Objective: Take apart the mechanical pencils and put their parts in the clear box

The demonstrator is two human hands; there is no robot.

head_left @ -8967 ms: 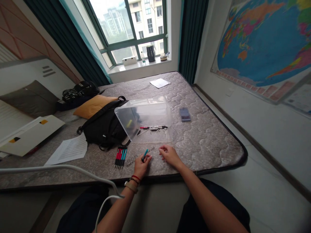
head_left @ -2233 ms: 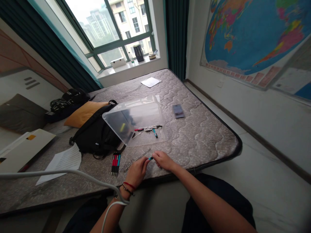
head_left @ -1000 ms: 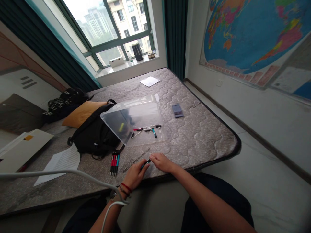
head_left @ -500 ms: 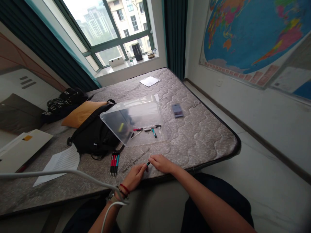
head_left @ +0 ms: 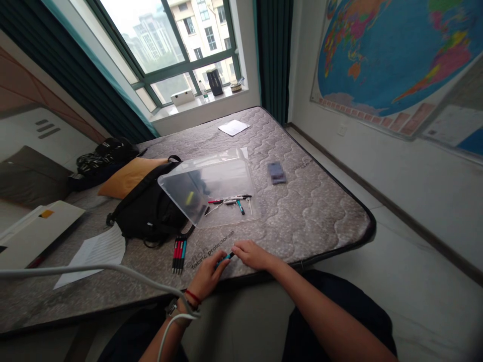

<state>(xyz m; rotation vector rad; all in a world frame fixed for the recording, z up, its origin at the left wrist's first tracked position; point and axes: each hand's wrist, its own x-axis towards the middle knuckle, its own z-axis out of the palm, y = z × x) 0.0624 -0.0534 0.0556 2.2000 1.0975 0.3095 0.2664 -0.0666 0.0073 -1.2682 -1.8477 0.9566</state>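
Head view: a short teal pen [head_left: 225, 258] is held low over the front edge of a grey quilted mattress [head_left: 305, 216], between both hands. It is pinched by the closed fingers of the left hand [head_left: 204, 280], with its tip pointing toward the right hand [head_left: 252, 254]. The right hand is curled and lies palm down on the mattress, its fingertips [head_left: 237, 248] just beside the far end of the pen; whether the pen is gripped by that hand cannot be told.

Just left of the hands, a small group of red, black and teal pens [head_left: 178, 255] is laid side by side on the mattress. Farther ahead, a clear plastic lid [head_left: 211, 181] is propped on a black backpack [head_left: 147, 208], and a few pens and small metal parts [head_left: 228, 201] are spread along its lower part. A blurred phone [head_left: 276, 173] is placed to the right of the lid, and a sheet of paper [head_left: 234, 127] lies near the window end of the mattress. Another sheet of paper [head_left: 96, 254] is seen to the left of the backpack, beside an orange cushion [head_left: 128, 177]. A white cable [head_left: 94, 269] is stretched across the foreground to the left wrist.
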